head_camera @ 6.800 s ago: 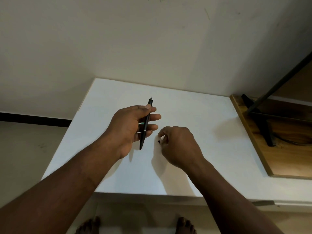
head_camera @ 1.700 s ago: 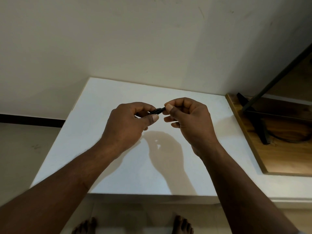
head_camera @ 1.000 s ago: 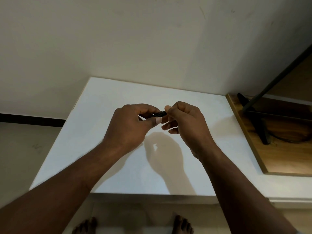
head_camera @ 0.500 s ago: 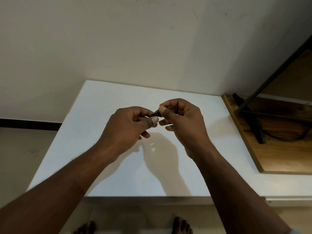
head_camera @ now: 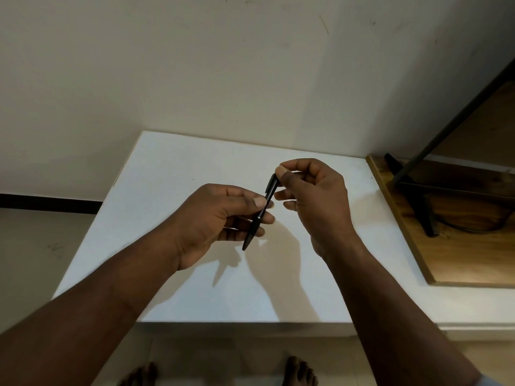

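Observation:
A slim black pen [head_camera: 259,218] hangs in the air above the white table [head_camera: 167,168], slanting from upper right to lower left. My left hand [head_camera: 217,221] holds its middle between the thumb and the fingers behind the barrel. My right hand [head_camera: 312,196] pinches the pen's upper end with the thumb and curled fingers. The pen's lower tip points down towards me, clear of the table top.
A wooden board [head_camera: 473,246] lies at the table's right, with a black stand [head_camera: 418,196] and a dark cable on it. A cream wall rises behind the table. My bare feet [head_camera: 298,371] show below the table's front edge.
The pen was nearly hidden, held short between both hands; now it is swung out into a long slant. My right hand has moved up and right, my left slightly lower.

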`<action>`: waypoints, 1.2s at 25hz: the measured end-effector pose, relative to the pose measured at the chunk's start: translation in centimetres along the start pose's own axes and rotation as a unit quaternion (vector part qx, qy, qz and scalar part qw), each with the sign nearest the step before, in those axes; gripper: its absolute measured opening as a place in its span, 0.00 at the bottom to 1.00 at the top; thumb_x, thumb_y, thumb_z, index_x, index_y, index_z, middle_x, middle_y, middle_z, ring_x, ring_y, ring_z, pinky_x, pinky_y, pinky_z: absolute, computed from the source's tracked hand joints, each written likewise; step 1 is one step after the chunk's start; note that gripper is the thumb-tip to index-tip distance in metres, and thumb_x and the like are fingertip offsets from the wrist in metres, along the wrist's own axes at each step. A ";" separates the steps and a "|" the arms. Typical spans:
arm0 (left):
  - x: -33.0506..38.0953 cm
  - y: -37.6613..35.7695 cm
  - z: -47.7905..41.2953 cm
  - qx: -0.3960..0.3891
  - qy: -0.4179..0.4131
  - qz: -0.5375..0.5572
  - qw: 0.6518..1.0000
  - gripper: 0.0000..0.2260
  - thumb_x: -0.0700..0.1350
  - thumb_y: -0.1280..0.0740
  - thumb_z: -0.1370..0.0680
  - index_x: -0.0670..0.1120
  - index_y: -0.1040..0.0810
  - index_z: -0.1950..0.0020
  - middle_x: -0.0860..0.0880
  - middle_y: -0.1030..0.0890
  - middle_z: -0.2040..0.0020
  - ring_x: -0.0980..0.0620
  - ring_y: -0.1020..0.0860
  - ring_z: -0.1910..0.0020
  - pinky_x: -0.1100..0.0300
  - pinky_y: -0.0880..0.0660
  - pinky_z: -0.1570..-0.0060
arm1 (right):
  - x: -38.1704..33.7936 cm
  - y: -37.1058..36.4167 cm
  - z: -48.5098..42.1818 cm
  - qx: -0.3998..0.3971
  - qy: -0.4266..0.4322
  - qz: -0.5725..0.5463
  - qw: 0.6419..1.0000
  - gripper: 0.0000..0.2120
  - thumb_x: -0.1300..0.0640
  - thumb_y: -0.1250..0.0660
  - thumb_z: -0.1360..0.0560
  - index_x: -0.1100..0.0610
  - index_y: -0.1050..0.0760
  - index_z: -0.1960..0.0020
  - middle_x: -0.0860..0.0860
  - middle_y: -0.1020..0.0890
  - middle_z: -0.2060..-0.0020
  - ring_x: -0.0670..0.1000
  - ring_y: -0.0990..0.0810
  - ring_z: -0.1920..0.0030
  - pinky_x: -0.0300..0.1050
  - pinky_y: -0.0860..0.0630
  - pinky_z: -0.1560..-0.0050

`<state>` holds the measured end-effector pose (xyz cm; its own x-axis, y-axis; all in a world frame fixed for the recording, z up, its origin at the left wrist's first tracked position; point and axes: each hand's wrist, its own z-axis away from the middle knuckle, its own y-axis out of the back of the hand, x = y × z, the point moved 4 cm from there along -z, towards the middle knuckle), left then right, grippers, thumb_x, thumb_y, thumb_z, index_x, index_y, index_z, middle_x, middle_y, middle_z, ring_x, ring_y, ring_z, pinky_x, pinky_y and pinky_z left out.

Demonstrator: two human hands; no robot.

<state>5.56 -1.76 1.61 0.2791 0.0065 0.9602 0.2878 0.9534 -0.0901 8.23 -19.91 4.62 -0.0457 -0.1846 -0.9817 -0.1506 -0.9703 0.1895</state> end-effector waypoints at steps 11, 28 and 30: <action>0.3 0.0 0.1 0.030 0.011 0.026 0.999 0.08 0.48 0.29 0.20 0.50 0.11 0.48 0.46 0.10 0.51 0.51 0.13 0.57 0.63 0.20 0.61 | -0.1 -0.1 0.0 -0.007 -0.015 -0.002 1.000 0.05 0.54 0.26 0.21 0.54 0.17 0.46 0.51 0.10 0.56 0.49 0.11 0.62 0.41 0.21 0.61; 0.3 -0.2 0.2 0.054 -0.011 -0.030 0.998 0.08 0.49 0.28 0.21 0.48 0.12 0.50 0.48 0.10 0.52 0.50 0.13 0.56 0.59 0.20 0.54 | 1.1 -2.1 1.1 -0.131 -0.186 -0.238 0.944 0.30 0.35 0.44 0.15 0.56 0.15 0.53 0.53 0.11 0.54 0.50 0.14 0.58 0.47 0.19 0.57; 0.2 -0.3 0.1 0.056 -0.010 -0.033 0.998 0.07 0.49 0.28 0.21 0.47 0.12 0.50 0.47 0.10 0.53 0.50 0.13 0.55 0.57 0.19 0.51 | 1.3 -2.6 1.4 -0.151 -0.198 -0.246 0.937 0.31 0.35 0.45 0.15 0.56 0.15 0.56 0.53 0.11 0.53 0.51 0.14 0.55 0.48 0.20 0.52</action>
<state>5.41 -1.99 1.88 0.2446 -0.0534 0.9682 0.2013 0.9795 0.0032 7.22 -17.39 2.83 -0.4164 0.3121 -0.8539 0.0329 -0.9335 -0.3572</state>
